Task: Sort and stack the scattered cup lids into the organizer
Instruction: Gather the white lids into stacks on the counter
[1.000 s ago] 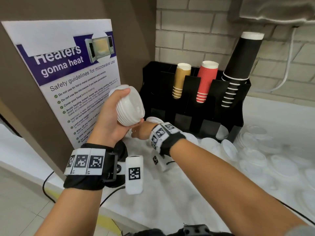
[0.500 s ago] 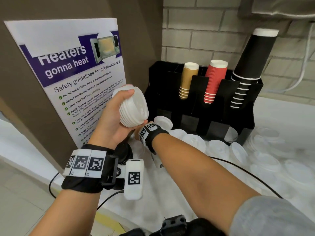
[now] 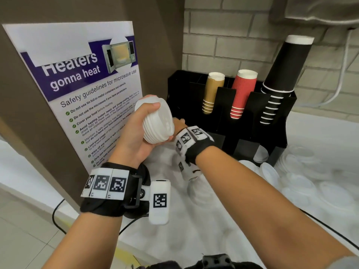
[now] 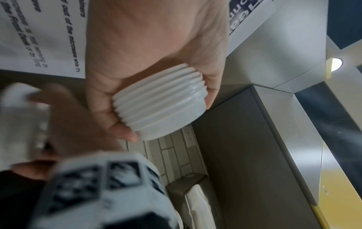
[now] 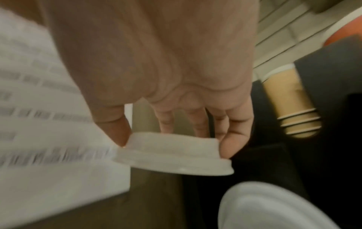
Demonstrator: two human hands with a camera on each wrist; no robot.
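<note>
My left hand (image 3: pixel 136 133) grips a nested stack of white cup lids (image 3: pixel 157 123) (image 4: pixel 160 102), held up in front of the poster, thumb on top. Just behind that stack, my right hand (image 3: pixel 179 123) is mostly hidden in the head view. In the right wrist view it (image 5: pixel 172 139) pinches a single white lid (image 5: pixel 174 156) by its raised top between thumb and fingers. The black organizer (image 3: pixel 275 133) stands against the brick wall. Several loose white lids (image 3: pixel 299 181) lie scattered on the white counter to the right.
The organizer holds stacks of gold cups (image 3: pixel 212 92), red cups (image 3: pixel 242 92) and tall black cups (image 3: pixel 281 74). A microwave safety poster (image 3: pixel 81 90) hangs on the brown panel at left. A black cable (image 3: pixel 58 216) runs over the counter's front edge.
My right hand has risen from the counter with one lid and now sits right behind the stack. The left hand has kept the stack almost still.
</note>
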